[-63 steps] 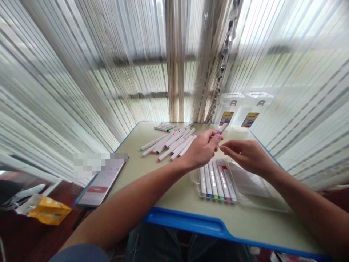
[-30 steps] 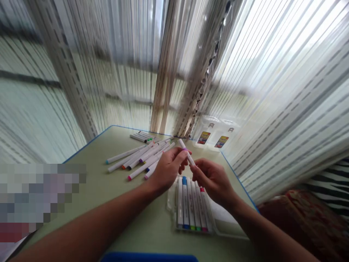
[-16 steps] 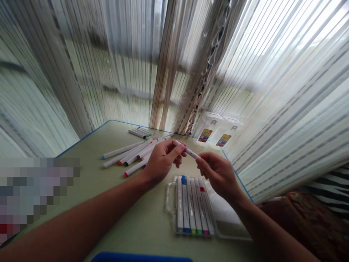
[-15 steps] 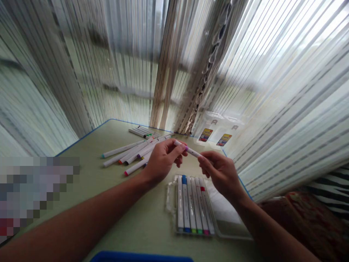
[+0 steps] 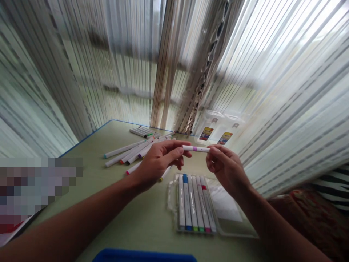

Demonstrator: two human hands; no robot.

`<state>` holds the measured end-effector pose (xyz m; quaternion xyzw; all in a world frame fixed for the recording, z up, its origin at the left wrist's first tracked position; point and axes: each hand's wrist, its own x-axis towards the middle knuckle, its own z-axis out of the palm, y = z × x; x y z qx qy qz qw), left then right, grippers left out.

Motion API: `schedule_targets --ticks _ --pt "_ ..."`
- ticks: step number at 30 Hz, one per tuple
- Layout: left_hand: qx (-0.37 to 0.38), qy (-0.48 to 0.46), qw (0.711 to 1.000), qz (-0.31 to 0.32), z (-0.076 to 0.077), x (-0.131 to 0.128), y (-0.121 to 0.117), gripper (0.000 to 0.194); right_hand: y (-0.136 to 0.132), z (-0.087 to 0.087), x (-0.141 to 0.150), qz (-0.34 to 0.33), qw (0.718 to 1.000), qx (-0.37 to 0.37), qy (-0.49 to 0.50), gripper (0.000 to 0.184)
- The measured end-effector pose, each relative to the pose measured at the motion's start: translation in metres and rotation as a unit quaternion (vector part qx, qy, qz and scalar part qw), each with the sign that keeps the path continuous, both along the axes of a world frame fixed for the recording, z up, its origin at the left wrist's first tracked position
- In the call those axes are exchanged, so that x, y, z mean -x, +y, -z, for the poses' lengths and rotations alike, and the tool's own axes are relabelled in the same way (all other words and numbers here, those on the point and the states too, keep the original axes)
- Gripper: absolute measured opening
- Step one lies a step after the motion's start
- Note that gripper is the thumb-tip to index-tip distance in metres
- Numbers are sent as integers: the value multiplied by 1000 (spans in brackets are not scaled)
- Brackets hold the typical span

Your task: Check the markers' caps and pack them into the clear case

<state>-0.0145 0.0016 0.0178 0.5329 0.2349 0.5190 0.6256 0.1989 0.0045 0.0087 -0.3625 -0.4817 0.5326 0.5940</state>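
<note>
A white marker with a purple band point(image 5: 201, 149) lies level between my two hands above the table. My left hand point(image 5: 166, 155) pinches its left end between thumb and fingers. At the other end, my right hand point(image 5: 225, 162) grips it with the fingertips. Below sits an open clear plastic case point(image 5: 172, 196), its left side filled with a row of white markers point(image 5: 194, 203) with blue, green and pink ends. Behind and left of my left hand, loose white markers point(image 5: 128, 149) lie in a fanned pile, partly hidden by that hand.
Two clear plastic packs with yellow labels point(image 5: 206, 133) stand at the table's back right by the striped curtain point(image 5: 122, 72). A blue object point(image 5: 144, 256) lies at the near edge. Patterned red fabric point(image 5: 308, 214) is at the right, a pixelated area at the left.
The marker has turned from slanting down to the right to nearly level. My right hand has moved slightly right and up, and more of the marker's left end shows.
</note>
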Motion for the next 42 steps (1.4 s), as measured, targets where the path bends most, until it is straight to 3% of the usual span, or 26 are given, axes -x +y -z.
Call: schedule_targets --ticks 7,14,36,42 --pt "-3 11 999 51 9 0 -12 26 3 3 2 -43 992 116 32 20" --pt "3 24 998 56 12 0 -15 28 1 2 1 -53 987 147 24 17" --pt "34 22 996 80 16 0 -12 23 -4 2 1 -12 1000 -6 2 10" --pt "23 35 997 59 17 4 -10 22 -4 5 0 18 999 -51 -3 7"
